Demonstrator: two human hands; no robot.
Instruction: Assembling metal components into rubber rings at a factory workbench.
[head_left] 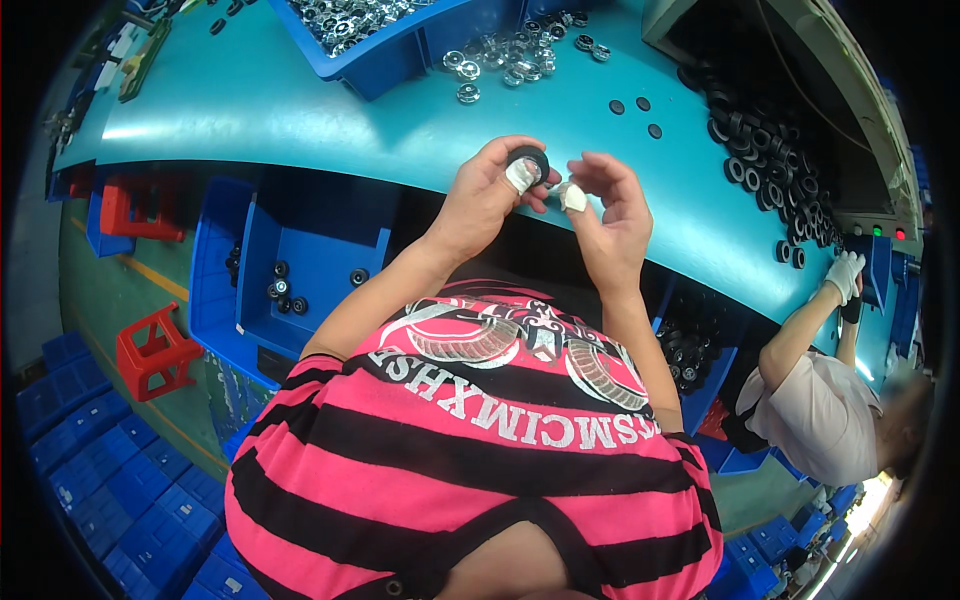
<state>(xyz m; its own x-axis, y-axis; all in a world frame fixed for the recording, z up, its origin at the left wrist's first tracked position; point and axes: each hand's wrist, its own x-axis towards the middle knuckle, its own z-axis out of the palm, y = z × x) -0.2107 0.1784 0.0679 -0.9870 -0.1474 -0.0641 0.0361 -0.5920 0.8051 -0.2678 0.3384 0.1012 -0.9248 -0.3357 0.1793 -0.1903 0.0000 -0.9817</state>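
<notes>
In front of my chest, above the near edge of the turquoise table, my left hand [485, 200] grips a small black rubber tyre [530, 157] between thumb and fingers. A white wrap covers that thumb, and what sits inside the ring is hard to make out. Close by on the right is my right hand [613, 205], its fingers bent and spread apart from the thumb, which also has a white wrap. Nothing shows between its fingers. Several shiny chrome wheel hubs [520, 62] lie loose on the table beyond my hands.
A blue bin [365, 65] of chrome hubs stands at the back. Black tyres [765, 160] are heaped at right beside a machine [800, 60]. Below the table's left edge, a blue bin [325, 255] holds several wheels. Red stools [158, 350] stand left; a gloved co-worker [825, 410] works at right.
</notes>
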